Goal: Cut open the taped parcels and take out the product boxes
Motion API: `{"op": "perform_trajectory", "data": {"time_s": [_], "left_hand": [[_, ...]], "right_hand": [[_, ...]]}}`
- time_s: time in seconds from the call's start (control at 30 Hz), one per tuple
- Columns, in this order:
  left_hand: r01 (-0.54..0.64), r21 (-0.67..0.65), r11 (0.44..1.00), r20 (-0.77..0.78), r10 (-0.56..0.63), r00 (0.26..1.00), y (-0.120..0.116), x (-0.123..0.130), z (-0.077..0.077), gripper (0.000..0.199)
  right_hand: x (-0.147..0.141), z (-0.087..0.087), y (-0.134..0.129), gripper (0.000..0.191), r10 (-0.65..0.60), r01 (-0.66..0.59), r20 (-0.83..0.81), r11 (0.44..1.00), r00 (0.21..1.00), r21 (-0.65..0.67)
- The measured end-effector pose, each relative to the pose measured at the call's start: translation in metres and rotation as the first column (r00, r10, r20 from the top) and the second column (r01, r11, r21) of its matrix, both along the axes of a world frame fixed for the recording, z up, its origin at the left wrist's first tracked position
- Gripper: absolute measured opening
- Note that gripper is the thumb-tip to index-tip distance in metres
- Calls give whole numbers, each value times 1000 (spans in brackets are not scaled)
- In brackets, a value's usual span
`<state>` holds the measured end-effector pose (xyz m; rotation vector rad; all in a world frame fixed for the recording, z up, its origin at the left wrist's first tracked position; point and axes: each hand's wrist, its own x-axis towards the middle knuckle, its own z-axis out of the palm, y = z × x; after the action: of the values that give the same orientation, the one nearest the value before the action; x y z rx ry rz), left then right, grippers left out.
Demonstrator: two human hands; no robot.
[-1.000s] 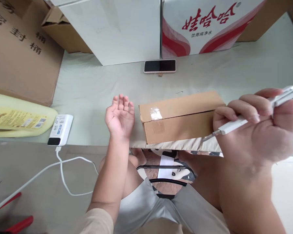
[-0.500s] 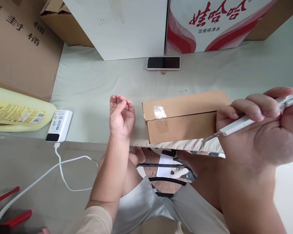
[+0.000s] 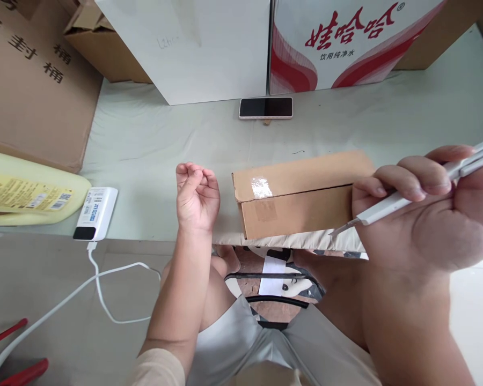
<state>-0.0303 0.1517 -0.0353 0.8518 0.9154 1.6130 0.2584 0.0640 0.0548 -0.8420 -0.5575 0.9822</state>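
My left hand (image 3: 198, 198) is held palm up just left of a long cardboard box (image 3: 298, 214). Its fingers curl in, the thumb rests against the fingertips, and nothing shows between them. In my right hand (image 3: 422, 214) is a slim white utility knife (image 3: 386, 208), its thin metal blade pointing down and left over the box's front edge. That hand covers the right end of the box. The box lies at the table's near edge, with a dark seam along its length and shiny clear tape (image 3: 261, 187) near its left end.
A phone (image 3: 265, 108) lies before a white box (image 3: 209, 48) and a red-and-white carton (image 3: 338, 48). At left are a large carton (image 3: 36, 80), a yellow bottle (image 3: 32, 187) and a white power bank (image 3: 96, 212) with its cable (image 3: 100, 276) hanging down. My knees are under the table edge.
The view has shifted slightly, so the table things sit a little lower and further left. Both hands keep nearly the same pose, and the box has not visibly moved.
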Motion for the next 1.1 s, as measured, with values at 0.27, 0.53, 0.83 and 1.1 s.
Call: {"op": "perform_trajectory", "data": {"time_s": [0.27,0.53,0.83,1.1], "left_hand": [[-3,1,1000,-25,4,1000,-1,2,4,21],[30,-20,999,142,-27,990,-3,8,11,33],[5,5,1000,63,-6,998,-12,12,24,28],[234,68,970,-348,-196,917,-39,-1,39,39]], "right_hand": [[-2,1,2,15,-2,3,-23,1000,1000,7],[-3,8,4,17,-18,16,-169,1000,985,-14],[-6,9,7,24,2,6,-407,1000,913,17],[-2,2,4,41,50,-20,-386,996,921,82]]}}
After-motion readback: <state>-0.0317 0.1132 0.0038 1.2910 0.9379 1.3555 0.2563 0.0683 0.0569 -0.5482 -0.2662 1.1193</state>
